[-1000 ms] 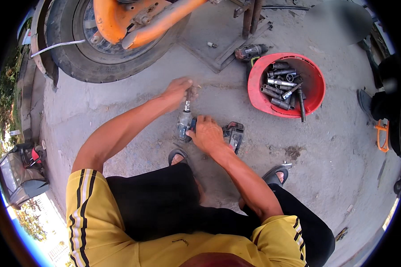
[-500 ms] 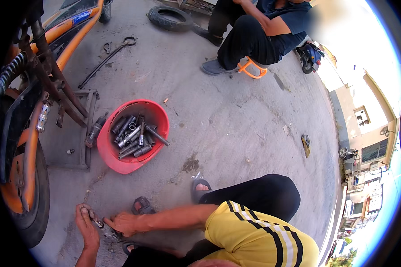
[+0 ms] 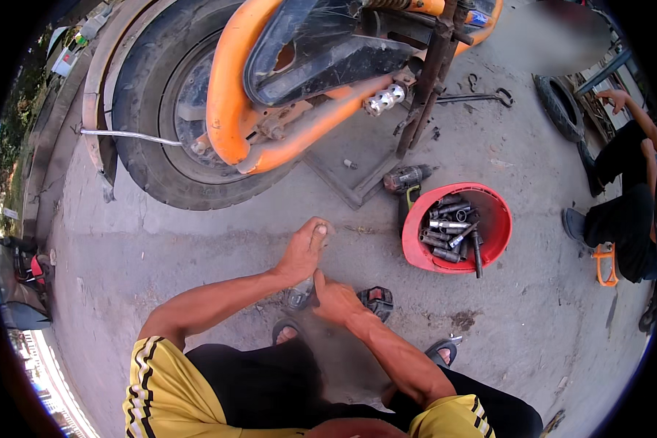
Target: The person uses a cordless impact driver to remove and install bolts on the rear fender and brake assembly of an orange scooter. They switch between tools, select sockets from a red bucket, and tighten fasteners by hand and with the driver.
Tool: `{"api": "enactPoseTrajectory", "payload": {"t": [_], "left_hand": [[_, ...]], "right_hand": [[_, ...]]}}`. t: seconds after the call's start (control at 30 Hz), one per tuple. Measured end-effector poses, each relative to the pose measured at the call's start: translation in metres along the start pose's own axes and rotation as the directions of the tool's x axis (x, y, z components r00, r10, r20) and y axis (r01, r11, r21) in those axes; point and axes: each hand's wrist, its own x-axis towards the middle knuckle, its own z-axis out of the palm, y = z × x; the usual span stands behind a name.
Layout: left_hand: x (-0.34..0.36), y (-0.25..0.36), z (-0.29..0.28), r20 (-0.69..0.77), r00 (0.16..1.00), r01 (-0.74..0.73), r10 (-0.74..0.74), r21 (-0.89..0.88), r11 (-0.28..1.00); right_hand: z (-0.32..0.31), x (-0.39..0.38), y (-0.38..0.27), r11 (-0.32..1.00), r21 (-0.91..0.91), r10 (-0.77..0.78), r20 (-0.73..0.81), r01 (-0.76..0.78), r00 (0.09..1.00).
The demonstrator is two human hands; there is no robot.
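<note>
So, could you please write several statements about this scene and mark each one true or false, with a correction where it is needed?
1. The right hand grips a cordless power tool. True.
2. The hard hat is yellow. False: the hard hat is red.
3. Metal sockets lie inside the hard hat. True.
4. The cordless drill lies to the right of the hard hat in the picture. False: the drill lies to its left.
5. The left hand touches the motorbike tyre. False: bare ground shows between them.
</note>
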Motion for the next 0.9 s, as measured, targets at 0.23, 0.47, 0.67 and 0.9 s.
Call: {"api": "enactPoseTrajectory", "payload": {"t": [0.23,0.47,0.67,0.9], "left_hand": [[0.003,-0.054,-0.005,-0.204,0.976,0.084,-0.077,0.027,0.996],[0.017,-0.035,-0.003,-0.165,0.892,0.37,-0.421,-0.266,0.89],[0.035,-0.057,-0.013,-0.122,0.92,0.31,-0.373,-0.357,0.881],[0.038,-0.056,-0.003,-0.106,0.982,0.142,-0.155,-0.123,0.982]], "right_hand": [[0.002,0.0,0.007,0.998,0.021,-0.062,0.11,0.06,0.992],[0.004,-0.005,0.018,0.994,0.039,-0.105,0.069,0.102,0.992],[0.004,0.0,0.021,0.995,0.061,-0.079,0.051,0.076,0.996],[0.01,0.001,0.023,0.997,0.062,-0.045,0.01,0.044,0.999]]}}
